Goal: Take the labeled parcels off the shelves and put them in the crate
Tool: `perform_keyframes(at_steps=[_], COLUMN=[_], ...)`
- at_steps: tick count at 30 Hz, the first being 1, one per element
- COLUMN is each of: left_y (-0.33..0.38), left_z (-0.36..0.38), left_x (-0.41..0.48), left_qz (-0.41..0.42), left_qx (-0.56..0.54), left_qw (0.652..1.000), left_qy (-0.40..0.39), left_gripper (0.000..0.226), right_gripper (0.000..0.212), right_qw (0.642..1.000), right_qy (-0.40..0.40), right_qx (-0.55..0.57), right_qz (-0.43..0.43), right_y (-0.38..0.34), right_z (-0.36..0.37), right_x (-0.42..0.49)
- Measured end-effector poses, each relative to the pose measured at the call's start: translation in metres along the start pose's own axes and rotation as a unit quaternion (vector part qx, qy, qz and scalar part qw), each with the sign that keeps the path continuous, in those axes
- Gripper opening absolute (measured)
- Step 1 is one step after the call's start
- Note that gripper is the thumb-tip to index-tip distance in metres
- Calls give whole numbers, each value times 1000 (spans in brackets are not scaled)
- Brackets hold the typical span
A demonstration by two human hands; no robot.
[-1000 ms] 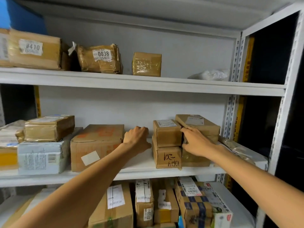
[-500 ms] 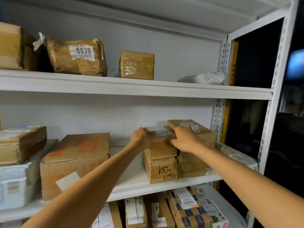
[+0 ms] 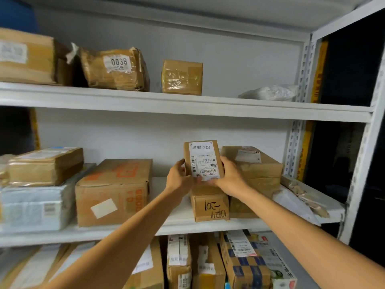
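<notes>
On the middle shelf (image 3: pixel 177 224), right of centre, a small labelled parcel (image 3: pixel 203 159) stands on end with its white printed label facing the camera, text upside down. The left grip (image 3: pixel 179 180) holds its left edge and the right grip (image 3: pixel 231 180) holds its right edge and lower corner, fingers curled round the cardboard. Its lower edge is hidden by the fingers, so whether it touches the box below cannot be told.

Directly beneath sits a brown marked box (image 3: pixel 210 207) with black handwriting on its near face. Just right of the parcel, a larger taped box (image 3: pixel 256 170) rests on another box, its creased top bearing a small label. Farther right lies a flat plastic packet (image 3: pixel 300 197), crinkled and pale, against the perforated white metal post (image 3: pixel 362 163). Left of the grips, across a bare strip of shelf, is a dented carton (image 3: pixel 114 190) with orange print and a blank white sticker. Beyond it, a flat taped box (image 3: pixel 45 165) lies on a white wrapped parcel (image 3: pixel 35 207).

On the upper shelf (image 3: pixel 187 105) are a crumpled brown parcel marked 0038 (image 3: pixel 114 69), a small cube (image 3: pixel 182 77) glossy with tape, and a limp white bag (image 3: pixel 270 92). Below, upright parcels (image 3: pixel 208 263) with white labels are packed side by side.
</notes>
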State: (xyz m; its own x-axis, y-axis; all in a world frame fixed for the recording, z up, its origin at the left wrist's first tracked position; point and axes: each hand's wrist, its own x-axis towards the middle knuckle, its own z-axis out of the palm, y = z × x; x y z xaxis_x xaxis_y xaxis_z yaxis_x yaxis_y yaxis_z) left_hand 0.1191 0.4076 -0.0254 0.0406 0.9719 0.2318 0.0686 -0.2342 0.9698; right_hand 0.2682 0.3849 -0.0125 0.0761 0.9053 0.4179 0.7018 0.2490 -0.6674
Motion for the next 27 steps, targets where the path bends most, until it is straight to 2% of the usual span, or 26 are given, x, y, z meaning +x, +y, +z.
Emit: perform_keyframes(at_steps=[3, 6, 9, 21, 27], left_y=[2, 11, 22, 42, 52], left_z=[-4, -5, -4, 20, 73], left_x=[-22, -44, -64, -103, -108], left_qz=[49, 81, 101, 182, 228], left_qx=[-41, -68, -43, -54, -63], left_qw=[998, 994, 994, 982, 966], left_qy=[13, 21, 25, -21, -102], left_gripper=[89, 94, 94, 91, 87], right_gripper=[89, 89, 89, 90, 99], right_qw=[996, 989, 988, 984, 981], right_qy=[0, 13, 3, 91, 168], right_qx=[84, 133, 141, 131, 93], right_qz=[-30, -61, -71, -78, -26], right_y=[5, 5, 1, -2, 16], right_z=[-4, -9, -17, -65, -111], right_x=[-17, -32, -45, -99, -131])
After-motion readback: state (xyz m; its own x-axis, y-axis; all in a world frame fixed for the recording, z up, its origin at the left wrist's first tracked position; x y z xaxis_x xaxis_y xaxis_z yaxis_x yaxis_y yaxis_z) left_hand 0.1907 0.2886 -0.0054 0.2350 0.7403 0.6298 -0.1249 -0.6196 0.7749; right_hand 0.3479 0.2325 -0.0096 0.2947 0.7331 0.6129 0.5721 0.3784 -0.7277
